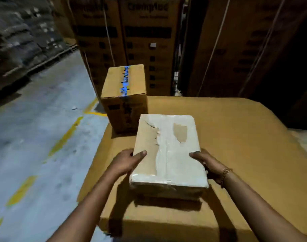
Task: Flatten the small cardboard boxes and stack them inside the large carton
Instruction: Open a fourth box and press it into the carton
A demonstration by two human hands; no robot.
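Cardboard on the small box [168, 151], at the centre of the view, looks worn: a pale skin of tape and paper covers its top, torn away in a patch toward 1 o'clock. The left hand [130, 163] grips its side at 9 o'clock and the right hand [208, 165] its side at 3 o'clock. Each thumb lies on the top face, with the fingers wrapped out of sight round the edge. The box is closed and full-shaped (not yet flattened), above a brown carton [158, 222] at 6 o'clock; whether it rests there or hangs just over it cannot be told.

It probably weighs little. The walls should be stiff at the folds and give in the middle, and the glossy tape may be slippery, so bare cardboard near the corners is the surer hold. A blue-taped box [124, 95] stands at 11 o'clock on the broad cardboard sheet [236, 133].
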